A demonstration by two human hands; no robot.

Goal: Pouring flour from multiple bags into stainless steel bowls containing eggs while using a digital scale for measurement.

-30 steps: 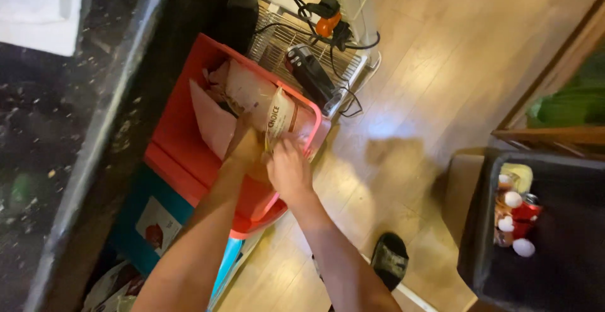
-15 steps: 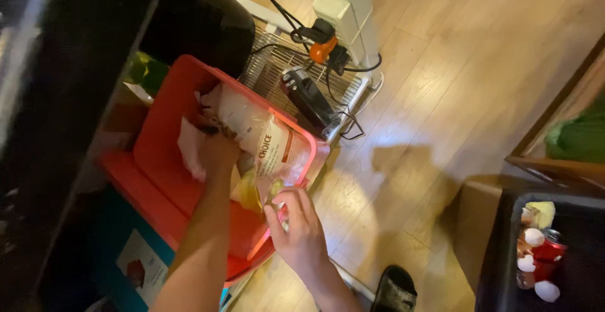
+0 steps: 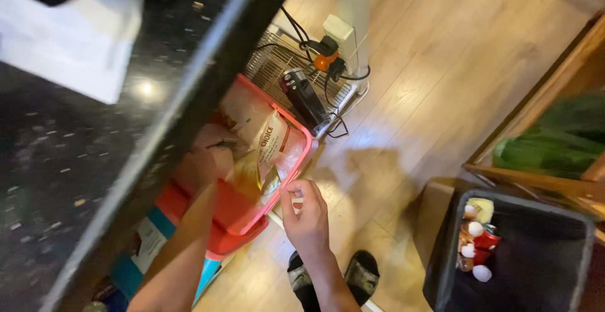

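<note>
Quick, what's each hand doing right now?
Left hand: in the red bin, grip hidden by the countertop.
Right hand: pinching a small white scrap.

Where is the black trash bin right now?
In the head view, the black trash bin stands on the wooden floor at lower right, beyond the right hand.

- Left hand [image 3: 211, 161]: bare, no ring or glove to be seen; much of it sits in shadow under the dark counter edge.
- Left forearm: bare along its whole visible length, with no sleeve, watch or band.
- Right hand [image 3: 305, 214]: bare, fingers unadorned.
- Right forearm: uncovered down to the frame's lower edge (no cuff shows).
- Feet: black open slide sandals [image 3: 359, 274], each with one broad strap across the top.
</note>
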